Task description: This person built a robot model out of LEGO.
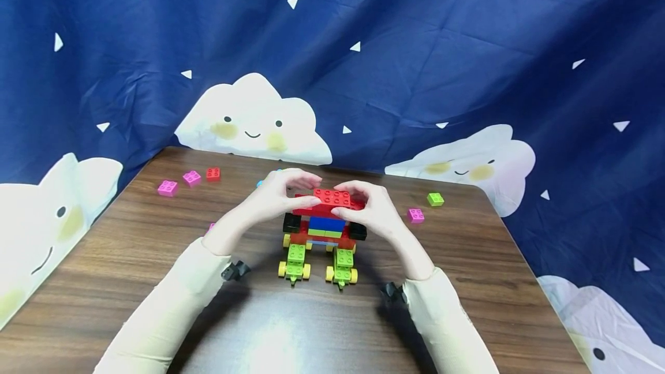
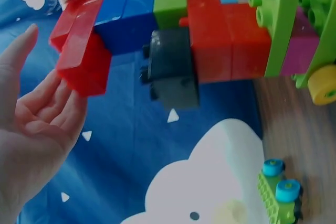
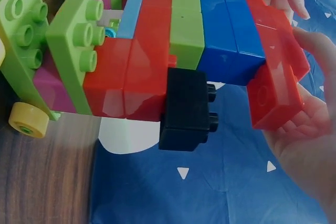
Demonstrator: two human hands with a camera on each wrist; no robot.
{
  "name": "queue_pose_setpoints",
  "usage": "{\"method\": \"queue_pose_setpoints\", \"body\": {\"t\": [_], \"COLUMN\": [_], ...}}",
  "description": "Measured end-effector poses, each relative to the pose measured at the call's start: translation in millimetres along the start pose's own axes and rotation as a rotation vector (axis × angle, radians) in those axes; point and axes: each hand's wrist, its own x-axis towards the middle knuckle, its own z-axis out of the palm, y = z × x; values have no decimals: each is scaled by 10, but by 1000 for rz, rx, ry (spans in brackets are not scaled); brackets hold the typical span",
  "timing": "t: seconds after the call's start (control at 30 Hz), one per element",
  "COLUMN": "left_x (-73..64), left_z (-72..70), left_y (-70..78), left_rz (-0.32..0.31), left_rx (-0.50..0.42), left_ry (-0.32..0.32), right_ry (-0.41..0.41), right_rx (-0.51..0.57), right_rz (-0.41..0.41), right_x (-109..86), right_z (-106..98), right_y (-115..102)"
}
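Cream cloth sleeves (image 1: 179, 305) end in left hand (image 1: 275, 192) and right hand (image 1: 376, 206), seemingly curled round red plastic bricks (image 1: 332, 195) atop a multicoloured block model (image 1: 326, 224) on a wooden bench (image 1: 119, 253), likely light, stiff, best gripped endwise.

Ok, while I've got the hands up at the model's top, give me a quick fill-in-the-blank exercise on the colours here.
1. The left hand and right hand are around the top bricks, coloured ____.
2. The layer of bricks directly beneath them is ____.
3. Below the hands, one brick juts from either side of the model; both are ____.
4. In the head view, the wheels on the model's two nearest lime pieces are ____.

Missing words: red; blue; black; yellow.
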Motion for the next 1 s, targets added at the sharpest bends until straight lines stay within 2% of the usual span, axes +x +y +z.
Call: {"method": "queue_pose_setpoints", "body": {"t": [0.13, 0.43, 0.7, 1.0], "left_x": [-57, -242, -474, -784], "left_z": [-117, -386, -651, -885], "left_y": [8, -114, -424, -903], "left_rz": [6, -79, -164, -249], "left_rx": [54, 114, 144, 168], "left_ry": [38, 67, 109, 121], "right_ry": [-15, -51, -37, -21], "right_rx": [-12, -23, -33, -40], "right_rz": [-32, -17, 6, 35], "right_x": [38, 105, 113, 106], "right_z": [-5, 26, 44, 62], "right_y": [-30, -90, -127, -122]}}
